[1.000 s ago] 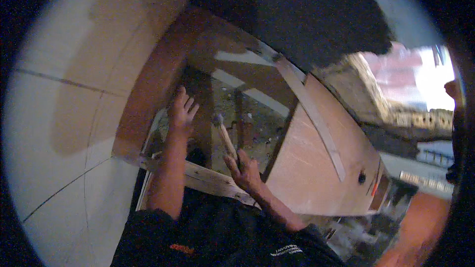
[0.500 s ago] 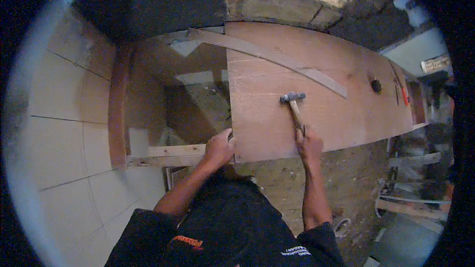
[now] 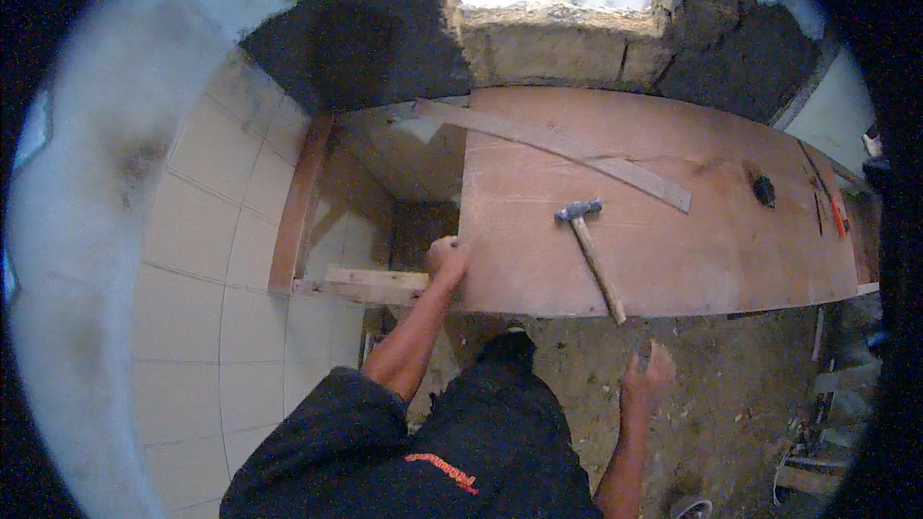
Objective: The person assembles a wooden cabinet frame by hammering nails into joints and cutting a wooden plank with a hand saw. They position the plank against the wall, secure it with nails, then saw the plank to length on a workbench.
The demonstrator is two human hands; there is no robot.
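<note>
The hammer (image 3: 595, 260) lies on the plywood panel (image 3: 716, 250), its handle reaching the near edge. The left grip (image 3: 448, 259) is curled at the panel's left edge (whether clamped on it cannot be told); the right grip (image 3: 650, 373), spread apart, hovers off the near edge.

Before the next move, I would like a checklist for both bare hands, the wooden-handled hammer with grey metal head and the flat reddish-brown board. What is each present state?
1. Right hand empty: ok; no tool shows in it.
2. Hammer lying on the board: ok.
3. Hammer handle well back from the front edge: not ok; its end reaches that edge.
4. Board top clear: not ok; a long, flat grey-brown strip also lies slantwise on it.
5. Left hand away from the board's left edge: not ok; it is at that edge.
6. Left hand empty: cannot tell.
</note>
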